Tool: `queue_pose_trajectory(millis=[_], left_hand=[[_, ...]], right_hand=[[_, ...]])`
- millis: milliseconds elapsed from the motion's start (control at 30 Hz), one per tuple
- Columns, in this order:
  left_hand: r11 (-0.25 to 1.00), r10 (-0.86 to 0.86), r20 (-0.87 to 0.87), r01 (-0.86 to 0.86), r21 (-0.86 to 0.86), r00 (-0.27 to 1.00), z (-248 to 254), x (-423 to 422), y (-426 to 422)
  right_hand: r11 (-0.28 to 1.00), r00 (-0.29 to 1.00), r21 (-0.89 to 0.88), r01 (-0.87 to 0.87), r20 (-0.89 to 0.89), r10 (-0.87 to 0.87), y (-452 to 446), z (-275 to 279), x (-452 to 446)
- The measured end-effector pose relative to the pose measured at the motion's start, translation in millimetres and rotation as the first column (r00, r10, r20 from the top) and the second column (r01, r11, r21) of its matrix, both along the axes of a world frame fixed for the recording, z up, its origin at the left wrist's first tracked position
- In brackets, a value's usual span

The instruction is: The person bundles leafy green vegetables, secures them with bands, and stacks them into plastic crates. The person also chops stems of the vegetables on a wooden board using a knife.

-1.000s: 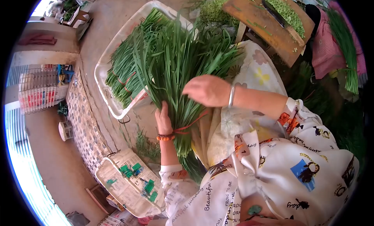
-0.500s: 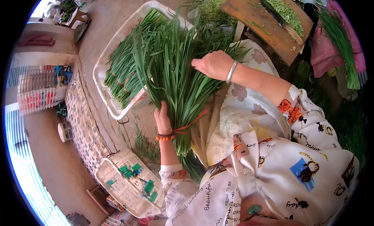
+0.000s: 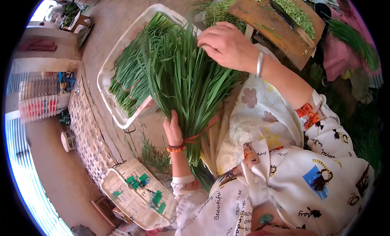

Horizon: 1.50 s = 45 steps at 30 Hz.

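A big bundle of garlic chives fans out in front of me, with a red tie round its lower stems. My left hand is wrapped round the bundle just above the tie, its fingers partly hidden behind the leaves. At the upper right edge of the leaves is my right hand, fingers curled and pressed together; what they pinch is hidden. Beyond the bundle, a white plastic basket contains more chives tied with red bands.
To the right, a wooden board bears a knife and chopped green pieces. A newspaper-lined tray with green items stands at lower left. Loose chives lie on the floor. More chives rest on pink cloth.
My right hand has moved up and towards the leaf tips, nearer the camera. The leaves on the right have drawn in closer. My left hand keeps its hold on the bundle.
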<state>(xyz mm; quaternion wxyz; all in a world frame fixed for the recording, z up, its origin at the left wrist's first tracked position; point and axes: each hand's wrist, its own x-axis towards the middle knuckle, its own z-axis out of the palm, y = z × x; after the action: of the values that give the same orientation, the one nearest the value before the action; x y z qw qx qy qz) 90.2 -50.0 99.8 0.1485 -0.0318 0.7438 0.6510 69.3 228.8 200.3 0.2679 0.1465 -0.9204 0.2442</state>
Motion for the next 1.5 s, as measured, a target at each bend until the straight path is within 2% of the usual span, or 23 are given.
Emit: queue_pose_trajectory(millis=[67, 100, 167, 467, 533, 667, 700, 733, 800, 933, 1033, 1100, 1133, 1200, 1233, 1267, 1300, 1333, 1367, 1400, 1433, 1467, 1500], left_hand=[[0.999, -0.028, -0.023, 0.027, -0.035, 0.999, 2.9, 1.6, 1.7], [0.996, -0.051, -0.043, 0.048, -0.071, 0.998, 5.0, 2.3, 2.5], [0.995, -0.059, -0.04, 0.056, -0.084, 0.997, 8.7, 3.2, 3.9], [0.994, -0.075, -0.04, 0.071, -0.079, 0.996, 10.3, 2.8, 5.5], [0.993, -0.08, -0.035, 0.077, -0.086, 0.996, 11.4, 2.4, 6.0], [0.991, -0.084, -0.03, 0.08, -0.104, 0.996, 13.3, 3.0, 6.5], [0.992, -0.081, -0.025, 0.078, -0.103, 0.996, 13.8, 3.2, 6.8], [0.992, -0.078, -0.025, 0.075, -0.103, 0.997, 14.4, 3.7, 7.3], [0.994, -0.06, -0.029, 0.057, -0.097, 0.998, 16.0, 4.2, 8.8], [0.996, -0.055, -0.046, 0.052, -0.076, 0.997, 10.3, 1.4, 7.5], [0.996, -0.038, -0.039, 0.035, -0.076, 0.998, 16.9, -2.1, 15.2], [0.996, -0.049, -0.038, 0.046, -0.082, 0.998, 17.5, -0.8, 12.3], [0.996, -0.042, -0.042, 0.038, -0.082, 0.998, 13.5, -0.1, 7.9], [0.999, 0.023, -0.035, -0.024, -0.039, 0.999, 8.7, 1.1, 4.3], [0.999, 0.031, -0.037, -0.032, -0.032, 0.999, 6.4, 0.9, 2.7], [0.997, 0.072, -0.037, -0.073, -0.01, 0.997, 4.1, 1.1, 0.5], [0.993, 0.116, -0.035, -0.116, 0.01, 0.993, 2.6, 2.1, -1.0], [0.992, 0.128, -0.037, -0.128, 0.011, 0.991, 1.3, 3.7, -2.3], [0.993, 0.116, -0.043, -0.117, -0.032, 0.992, 1.6, 4.1, -1.4], [0.992, 0.095, -0.049, -0.099, -0.079, 0.994, 2.1, 4.0, -0.8], [0.989, 0.077, -0.09, -0.087, -0.117, 0.993, 6.7, 6.5, 3.8], [0.989, 0.068, -0.094, -0.08, -0.127, 0.993, 8.2, 9.2, 7.2], [0.976, 0.041, -0.123, -0.066, -0.205, 0.991, 10.6, 11.0, 10.6]], right_hand=[[0.989, 0.996, 0.14, 0.048, 0.065, -0.057, 3.4, -13.2, -12.9], [0.99, 0.996, 0.136, 0.048, 0.063, -0.057, 5.1, -17.1, -17.5], [0.988, 0.988, 0.149, -0.03, 0.152, 0.007, 7.6, -25.4, -24.9], [0.918, 0.926, 0.238, -0.317, 0.286, 0.246, -3.4, -25.1, -34.3], [0.891, 0.857, 0.224, -0.396, 0.438, 0.271, -8.7, -24.4, -36.5], [0.869, 0.848, 0.225, -0.44, 0.424, 0.319, -16.0, -32.4, -39.2], [0.875, 0.871, 0.201, -0.44, 0.335, 0.36, -18.4, -31.8, -38.8], [0.874, 0.87, 0.201, -0.442, 0.335, 0.363, -19.7, -30.8, -39.5], [0.837, 0.843, 0.312, -0.449, 0.459, 0.281, -22.9, -26.5, -39.9], [0.831, 0.902, 0.415, -0.371, 0.373, 0.217, -31.0, -31.5, -33.7], [0.997, 0.882, 0.081, -0.01, 0.47, -0.03, -25.5, -25.4, -35.4], [0.961, 0.908, -0.15, 0.233, 0.386, -0.16, 4.8, -25.6, -51.3], [0.97, 0.979, -0.136, 0.204, 0.054, -0.198, 25.0, -32.9, -53.6], [0.878, 0.97, -0.412, 0.242, 0.097, -0.222, 50.3, -5.7, -25.7], [0.899, 0.971, -0.367, 0.237, 0.117, -0.208, 58.5, 7.9, -7.0], [0.877, 0.893, -0.429, 0.214, 0.45, 0.002, 66.9, 3.9, 11.6], [0.846, 0.674, -0.487, 0.217, 0.701, 0.231, 71.4, -0.3, 27.9], [0.991, 0.744, 0.131, -0.003, 0.663, -0.085, 61.6, -10.8, 44.3], [0.971, 0.904, 0.24, -0.019, 0.419, -0.086, 51.7, -24.9, 60.3], [0.972, 0.906, 0.236, -0.018, 0.416, -0.084, 44.5, -26.7, 56.4], [1.0, 0.935, -0.012, 0.012, 0.354, -0.007, 31.0, -25.4, 48.4], [0.964, 0.961, -0.263, 0.027, 0.273, 0.047, 17.7, -22.6, 40.6], [0.974, 0.981, -0.221, -0.042, 0.178, 0.082, 7.9, -15.2, 30.9]])
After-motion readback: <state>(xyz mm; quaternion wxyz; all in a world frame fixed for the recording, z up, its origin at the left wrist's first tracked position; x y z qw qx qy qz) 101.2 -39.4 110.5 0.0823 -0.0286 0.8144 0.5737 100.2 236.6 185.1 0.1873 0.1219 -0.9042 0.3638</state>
